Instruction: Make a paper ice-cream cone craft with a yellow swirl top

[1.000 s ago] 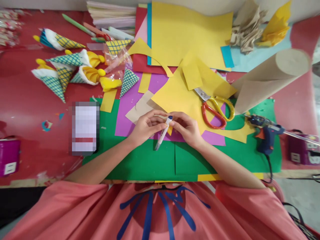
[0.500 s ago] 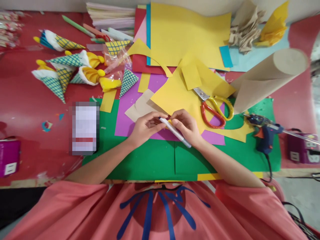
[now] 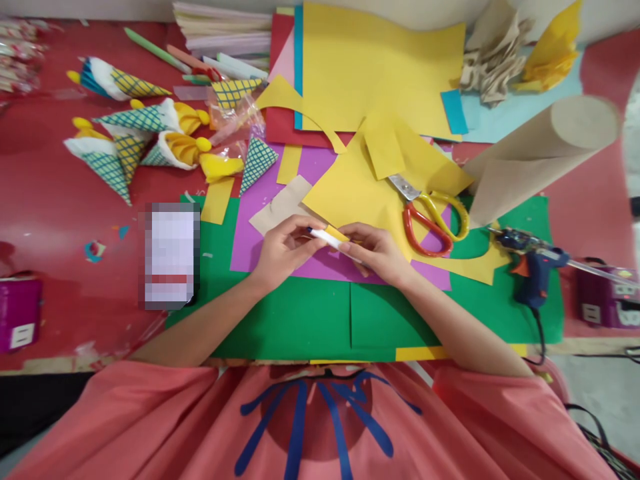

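Red-topped desk: red surface stretches along left edge. Green flat sheet leaves room between hands and near edge. Left hand: fingers pinching slim white marker near dark end, pointing left toward far-left corner. Long axis slants rightward toward near edge. Right hand: fingers pinching marker's other part. Red-and-yellow-handled metal scissors beside; dark-blue glue gun nearer right edge.
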Motion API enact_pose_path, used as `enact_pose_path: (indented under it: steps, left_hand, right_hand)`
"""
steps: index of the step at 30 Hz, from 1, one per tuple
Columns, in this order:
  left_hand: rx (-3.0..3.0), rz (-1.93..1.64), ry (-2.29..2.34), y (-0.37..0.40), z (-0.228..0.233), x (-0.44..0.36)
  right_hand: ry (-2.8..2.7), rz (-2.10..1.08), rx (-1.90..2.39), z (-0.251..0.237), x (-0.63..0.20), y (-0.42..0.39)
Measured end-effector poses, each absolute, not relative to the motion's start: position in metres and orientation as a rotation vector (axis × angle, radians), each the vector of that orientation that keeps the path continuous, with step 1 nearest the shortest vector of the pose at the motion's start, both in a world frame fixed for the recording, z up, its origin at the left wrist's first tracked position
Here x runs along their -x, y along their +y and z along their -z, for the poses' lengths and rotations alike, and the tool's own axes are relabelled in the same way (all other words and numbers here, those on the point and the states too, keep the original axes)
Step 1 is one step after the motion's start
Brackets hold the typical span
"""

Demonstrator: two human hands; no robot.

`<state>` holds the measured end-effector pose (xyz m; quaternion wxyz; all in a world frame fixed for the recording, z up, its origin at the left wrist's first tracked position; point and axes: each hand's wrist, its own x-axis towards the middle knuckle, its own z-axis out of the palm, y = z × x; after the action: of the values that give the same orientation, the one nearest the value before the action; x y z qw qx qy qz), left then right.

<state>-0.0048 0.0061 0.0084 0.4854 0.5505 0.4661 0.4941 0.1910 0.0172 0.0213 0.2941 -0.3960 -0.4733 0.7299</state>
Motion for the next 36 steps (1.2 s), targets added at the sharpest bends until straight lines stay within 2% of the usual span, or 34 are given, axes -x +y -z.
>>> enact_pose_path:
  steps: [8,19,30,36]
  left_hand:
    - [-1.326,-1.043,1.143,0.001,-0.007,0.008]
    - [-1.626,-0.934,1.136,-0.002,-0.001,0.016]
    - [-1.754,-1.033,1.17,-0.005,-0.006,0.014]
    - [-1.759,-1.111,1.179,-0.004,-0.009,0.012]
  right_hand:
    - [-1.324,-1.931,1.056,-0.021,-0.195,0.02]
    - [-1.295,-2.015,1.005,-0.023,-0.198,0.021]
    - [-1.196,-2.085,0.946,-0.023,-0.196,0.021]
    - [-1.098,-1.977,0.911,-0.019,-0.188,0.013]
